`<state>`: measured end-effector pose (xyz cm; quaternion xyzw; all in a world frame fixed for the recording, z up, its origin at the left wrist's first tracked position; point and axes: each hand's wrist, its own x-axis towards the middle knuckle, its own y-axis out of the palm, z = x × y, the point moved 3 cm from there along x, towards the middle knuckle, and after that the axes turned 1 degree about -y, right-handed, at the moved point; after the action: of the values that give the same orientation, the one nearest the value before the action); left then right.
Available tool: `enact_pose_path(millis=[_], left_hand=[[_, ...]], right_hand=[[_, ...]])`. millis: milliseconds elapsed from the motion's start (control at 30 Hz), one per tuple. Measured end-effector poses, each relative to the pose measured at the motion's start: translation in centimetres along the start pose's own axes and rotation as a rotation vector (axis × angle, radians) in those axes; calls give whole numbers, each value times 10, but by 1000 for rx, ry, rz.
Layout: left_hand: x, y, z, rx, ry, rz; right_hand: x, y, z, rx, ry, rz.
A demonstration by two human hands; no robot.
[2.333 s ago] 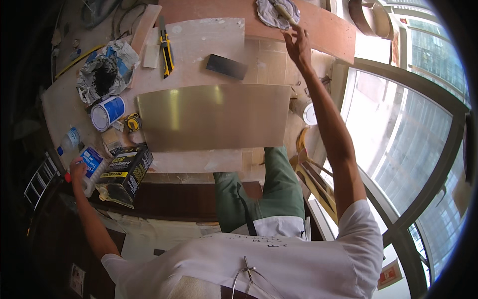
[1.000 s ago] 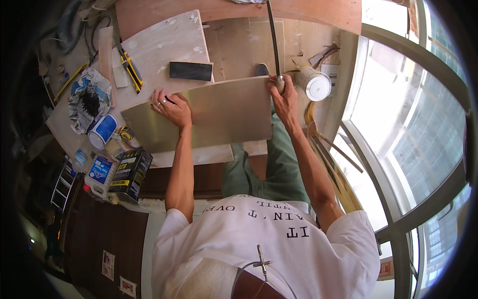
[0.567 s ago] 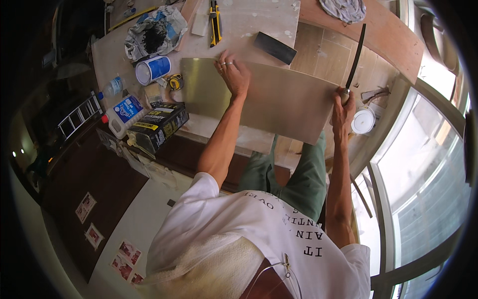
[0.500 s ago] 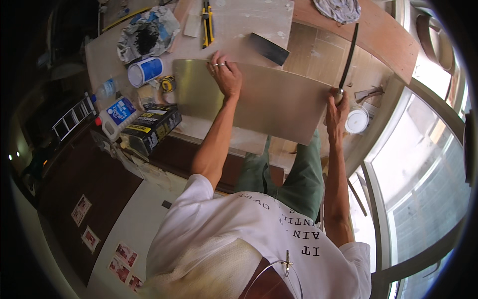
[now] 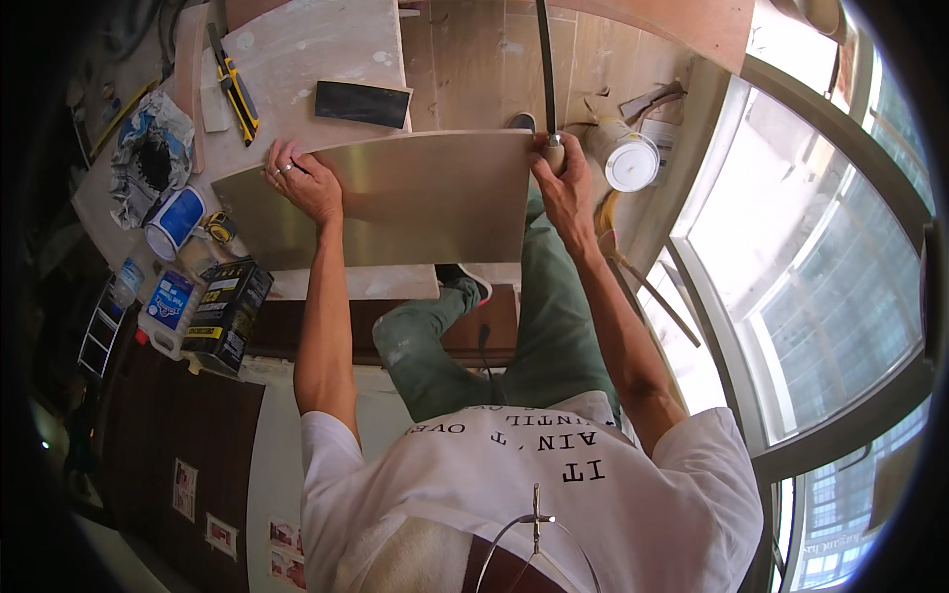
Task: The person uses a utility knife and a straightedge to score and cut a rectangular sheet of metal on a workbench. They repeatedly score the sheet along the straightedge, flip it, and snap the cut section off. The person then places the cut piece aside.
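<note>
A wide panel with a brownish metallic sheen (image 5: pixel 425 203) lies across the work table, its right end sticking out past the table's edge. On its far left edge, the curled fingers of my left hand (image 5: pixel 304 184) grip it. My right hand (image 5: pixel 565 188) is closed round the pale wooden handle of a long dark file (image 5: pixel 549 74), which points away from me beside the panel's right end. Whether the file touches the panel edge I cannot tell. Beyond the panel, a black rectangular block (image 5: pixel 362 104) lies on the table.
A yellow-and-black utility knife (image 5: pixel 235 94) lies on the table's pale board (image 5: pixel 297 49). To the left sit crumpled paper (image 5: pixel 150 163), a blue-and-white tub (image 5: pixel 176 222), a tape measure (image 5: pixel 220 228), a jug (image 5: pixel 168 311) and a black box (image 5: pixel 227 314). A white-lidded bucket (image 5: pixel 630 163) stands right, near the window (image 5: pixel 791 257).
The view has shifted, so the table and its things appear farther left. My left hand stays on the panel and my right hand keeps the file. One shoe now shows below the panel.
</note>
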<state>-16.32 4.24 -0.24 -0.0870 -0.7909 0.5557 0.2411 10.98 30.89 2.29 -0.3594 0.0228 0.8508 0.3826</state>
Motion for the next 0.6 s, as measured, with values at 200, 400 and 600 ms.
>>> enact_pose_path(millis=[200, 400, 600], left_hand=[[-4, 1, 6, -9, -17, 16], [-1, 0, -2, -7, -19, 34], [0, 3, 6, 51, 0, 44]], right_hand=[[-12, 6, 20, 107, 65, -30], [3, 9, -3, 211, -1, -96], [15, 11, -10, 73, 3, -69]])
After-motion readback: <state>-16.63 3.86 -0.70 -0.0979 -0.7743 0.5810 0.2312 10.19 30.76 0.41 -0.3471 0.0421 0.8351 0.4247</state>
